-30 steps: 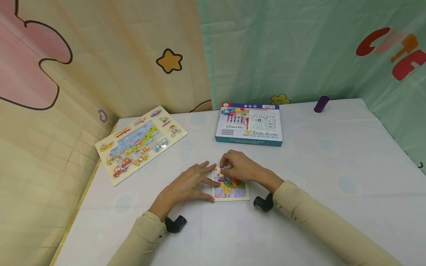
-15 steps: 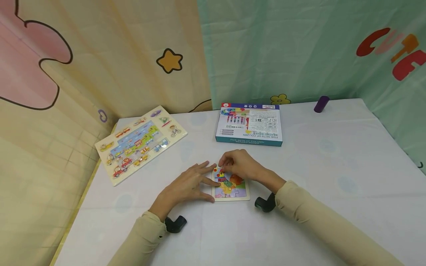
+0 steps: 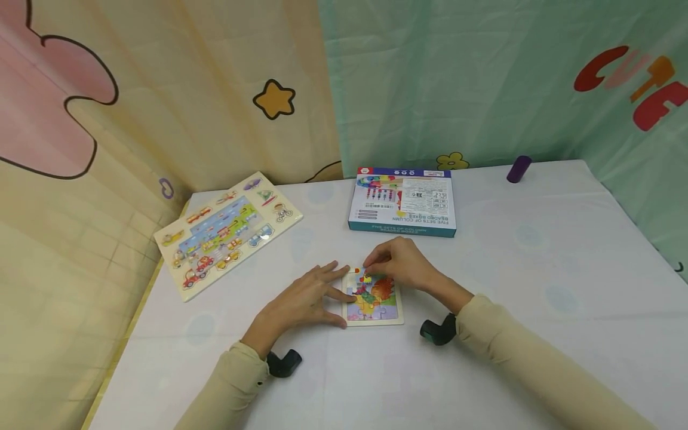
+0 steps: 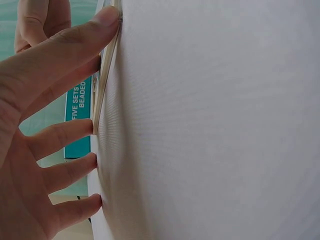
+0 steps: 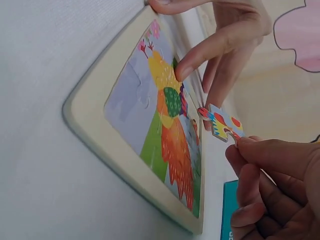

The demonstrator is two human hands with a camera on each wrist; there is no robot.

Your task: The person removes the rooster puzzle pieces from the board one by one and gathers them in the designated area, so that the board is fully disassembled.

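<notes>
My right hand (image 3: 400, 263) pinches a jigsaw piece (image 5: 225, 122) between thumb and index finger. The piece is printed with a rooster's head, a red spot and light blue. In the right wrist view it is held tilted, lifted above the picture's surface near the far edge. Beneath lies a small square jigsaw puzzle (image 5: 85, 110) with a pale wooden border and a rooster picture. My left hand (image 3: 306, 298) spreads its fingers along the puzzle's left side. Its index fingertip rests on the picture, and the thumb touches the near left corner.
A larger vehicle puzzle board (image 3: 177, 279) lies angled at the back left. Behind the hands sits a flat box (image 3: 400, 228) marked as beaded columns. A purple cylinder (image 3: 519, 169) stands near the far right edge. Patterned curtains (image 3: 457, 83) border the white table (image 3: 510, 286).
My right hand has shifted right from the puzzle's far left corner, carrying the rooster-head jigsaw piece with it. My left hand stays in place on the puzzle.
</notes>
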